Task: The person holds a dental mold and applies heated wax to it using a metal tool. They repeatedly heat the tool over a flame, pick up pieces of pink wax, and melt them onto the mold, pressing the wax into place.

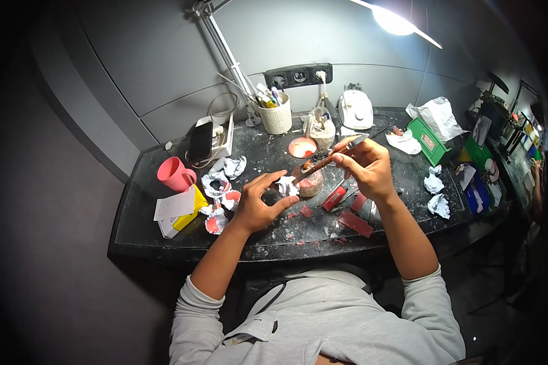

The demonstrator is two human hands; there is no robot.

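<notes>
My left hand (256,205) is closed round a small white plaster dental cast (287,188), held between thumb and fingers over the front of the bench. A slim tool with a brown handle, like a wax knife (326,163), is gripped in my right hand (370,169), slanting down to the left. Its lower end meets the cast in this view. Behind the hands stands a round glass jar (312,185), partly hidden. A small dish with pink and orange material (302,147) sits beyond it. Pink wax strips (355,224) and a red-handled tool (333,198) lie below my right hand.
Several plaster casts (215,184) and a pink mug (175,174) are at left, near a phone (201,142). A woven cup of pens (276,115) and a white device (355,109) stand behind. At right are a green box (428,141), crumpled paper and more casts (438,206).
</notes>
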